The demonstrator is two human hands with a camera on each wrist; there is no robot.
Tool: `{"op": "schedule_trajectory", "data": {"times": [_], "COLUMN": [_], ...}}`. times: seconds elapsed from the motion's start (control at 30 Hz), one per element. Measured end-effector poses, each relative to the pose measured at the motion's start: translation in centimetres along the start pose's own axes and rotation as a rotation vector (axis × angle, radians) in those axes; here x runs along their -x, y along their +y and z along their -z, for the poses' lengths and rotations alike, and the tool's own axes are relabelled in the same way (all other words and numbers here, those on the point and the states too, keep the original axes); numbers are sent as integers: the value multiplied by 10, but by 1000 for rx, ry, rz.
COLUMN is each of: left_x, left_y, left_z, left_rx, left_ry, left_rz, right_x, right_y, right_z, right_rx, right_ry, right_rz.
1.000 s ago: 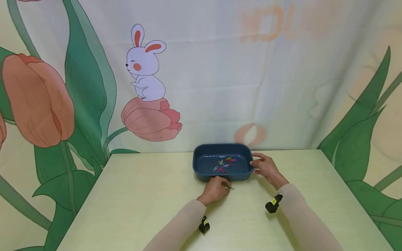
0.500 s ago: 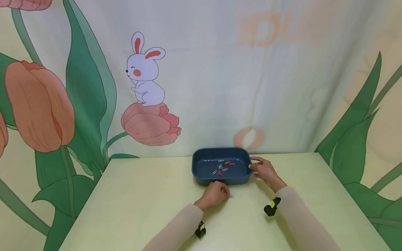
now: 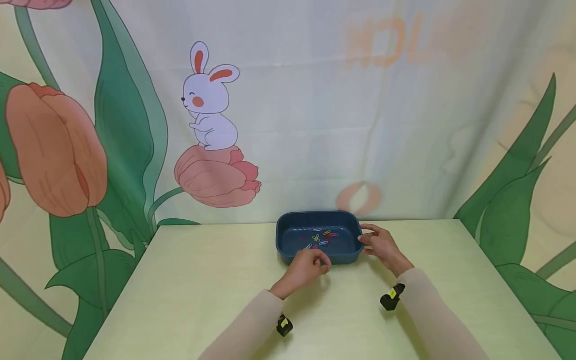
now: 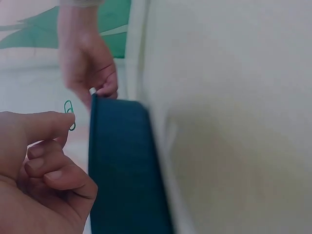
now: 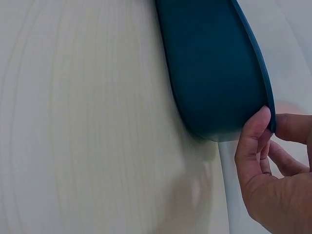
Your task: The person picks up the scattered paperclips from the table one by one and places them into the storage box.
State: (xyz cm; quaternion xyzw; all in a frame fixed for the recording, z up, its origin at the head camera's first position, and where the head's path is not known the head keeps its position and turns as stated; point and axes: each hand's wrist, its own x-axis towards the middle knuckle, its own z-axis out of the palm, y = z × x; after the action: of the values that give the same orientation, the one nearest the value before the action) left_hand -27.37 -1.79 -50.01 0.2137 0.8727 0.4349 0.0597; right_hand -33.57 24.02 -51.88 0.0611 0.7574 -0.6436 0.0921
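A green paper clip (image 4: pixel 68 105) is pinched at the fingertips of my left hand (image 3: pixel 306 267), as the left wrist view shows; in the head view the fingers hide it. That hand is raised at the near long side of a dark blue rectangular tub (image 3: pixel 288 252), overlapping its rim. My right hand (image 3: pixel 382 247) grips the tub's right end, and in the right wrist view its thumb (image 5: pixel 263 117) and a finger pinch the rim. On the tub's floor lie several paper clips (image 3: pixel 317 238) in white, yellow, red and pink.
The tub stands on a pale yellow-green table (image 3: pixel 202 280), close to its back edge. Behind it hangs a curtain (image 3: pixel 306 125) printed with a rabbit and tulips. A small black wrist camera (image 3: pixel 284 325) is strapped under the left sleeve, another (image 3: pixel 392 297) by the right.
The green paper clip lay on the table before the tub; my left hand has picked it up and risen toward the near rim. The right hand keeps its grip on the tub.
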Motion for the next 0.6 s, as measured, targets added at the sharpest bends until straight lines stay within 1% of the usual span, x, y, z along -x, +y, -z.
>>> {"op": "schedule_trajectory", "data": {"times": [0.1, 0.3, 0.6], "left_x": [-1, -4, -7], "left_y": [1, 1, 3], "left_z": [8, 22, 42], "left_rx": [19, 41, 58], "left_ry": [25, 84, 155], "left_rz": [13, 7, 26], "right_x": [0, 0, 2], "right_y": [2, 2, 0], "right_z": [-1, 0, -1], "right_rx": [-3, -8, -5], "right_ry": [6, 4, 15], "right_rz": [-5, -9, -15]}}
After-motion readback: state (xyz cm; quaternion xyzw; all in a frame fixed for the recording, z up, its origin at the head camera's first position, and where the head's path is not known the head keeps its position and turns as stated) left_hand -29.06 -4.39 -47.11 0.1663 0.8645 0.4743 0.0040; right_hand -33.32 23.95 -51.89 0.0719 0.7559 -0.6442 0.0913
